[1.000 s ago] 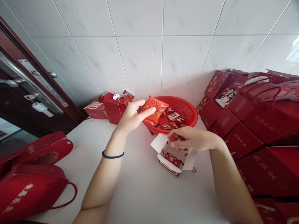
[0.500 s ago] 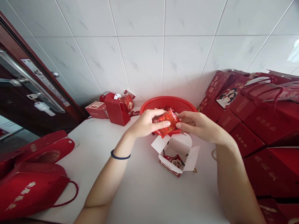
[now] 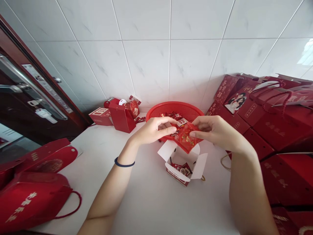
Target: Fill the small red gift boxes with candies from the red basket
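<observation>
My right hand [image 3: 211,132] pinches a shiny red packet [image 3: 187,138] with gold print between thumb and fingers. The packet hangs tilted over the back of a small open carton [image 3: 200,164] with white flaps. Inside the carton lies a dark red wrapped piece [image 3: 184,169] with white lettering. My left hand [image 3: 156,130] is beside the packet, in front of the red basket, its fingers curled towards the thumb; what they hold, if anything, is hidden. Behind both hands stands the red plastic basket [image 3: 168,105], holding several small wrapped sweets [image 3: 181,122].
Red gift boxes [image 3: 259,143] with rope handles are piled on the right. More red boxes [image 3: 44,192] stand at the left front of the white table [image 3: 146,195]. Two red cartons [image 3: 121,117] are by the tiled wall, near a dark door [image 3: 24,107].
The red packet has moved rightward and tilted downward, now mainly in my right hand. My left hand has drawn away from the packet's middle. More sweets in the basket show.
</observation>
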The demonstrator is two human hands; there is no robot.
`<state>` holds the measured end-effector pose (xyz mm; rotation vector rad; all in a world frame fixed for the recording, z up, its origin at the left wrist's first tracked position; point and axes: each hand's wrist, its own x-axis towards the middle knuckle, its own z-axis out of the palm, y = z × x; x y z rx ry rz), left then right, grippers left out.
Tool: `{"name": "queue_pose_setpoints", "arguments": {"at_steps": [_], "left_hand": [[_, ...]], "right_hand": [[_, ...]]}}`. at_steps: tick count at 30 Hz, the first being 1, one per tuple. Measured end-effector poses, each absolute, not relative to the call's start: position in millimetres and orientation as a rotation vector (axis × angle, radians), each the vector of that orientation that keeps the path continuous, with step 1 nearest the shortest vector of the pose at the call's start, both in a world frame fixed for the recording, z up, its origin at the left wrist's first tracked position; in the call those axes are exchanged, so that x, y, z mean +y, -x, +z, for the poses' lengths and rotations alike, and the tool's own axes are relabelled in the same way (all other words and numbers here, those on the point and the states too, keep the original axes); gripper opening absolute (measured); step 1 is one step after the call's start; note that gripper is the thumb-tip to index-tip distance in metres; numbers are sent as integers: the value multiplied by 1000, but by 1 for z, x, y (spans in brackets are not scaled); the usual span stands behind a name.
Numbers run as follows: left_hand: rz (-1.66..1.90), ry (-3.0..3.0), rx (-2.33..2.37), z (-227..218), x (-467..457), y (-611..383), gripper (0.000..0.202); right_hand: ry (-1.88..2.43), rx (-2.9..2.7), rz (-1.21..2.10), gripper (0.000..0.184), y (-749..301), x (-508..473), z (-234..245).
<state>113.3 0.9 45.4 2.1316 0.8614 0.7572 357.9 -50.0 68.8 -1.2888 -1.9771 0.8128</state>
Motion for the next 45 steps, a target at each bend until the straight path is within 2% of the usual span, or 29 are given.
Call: {"name": "queue_pose_setpoints", "arguments": {"at_steps": [5,8,14,21,25,30,34,38,41,45], "left_hand": [[766,-2237,911,48,1,-107,32],[762,-2265,910,49,0,-106,30],[775,-2294,944,50,0,-102,27],[463,-2398,1011,52,-1,-95,26],[310,-2396,983,54,-4,-96,26],[228,-2398,996,58,-7,-95,28],[141,-2419,1034,59,-7,-93,24],[-7,-2372,1053,56,-6,-94,24],[-61,-2330,1038,52,-7,-99,22],[-106,-2329,1013,48,-9,-107,22]], "right_hand": [[1479,-2375,874,12,-346,-50,65],[1547,-2458,858,20,-341,-50,63],[1521,-2469,755,21,-349,-56,68],[1340,-2858,770,29,-323,-50,56],[1552,-3051,660,27,-300,-44,37],[1576,-3025,676,26,-298,-42,31],[1453,-2874,762,24,-316,-50,48],[1377,-2572,821,32,-345,-67,71],[1429,-2443,810,38,-367,-79,79],[1541,-2384,753,36,-385,-87,74]]}}
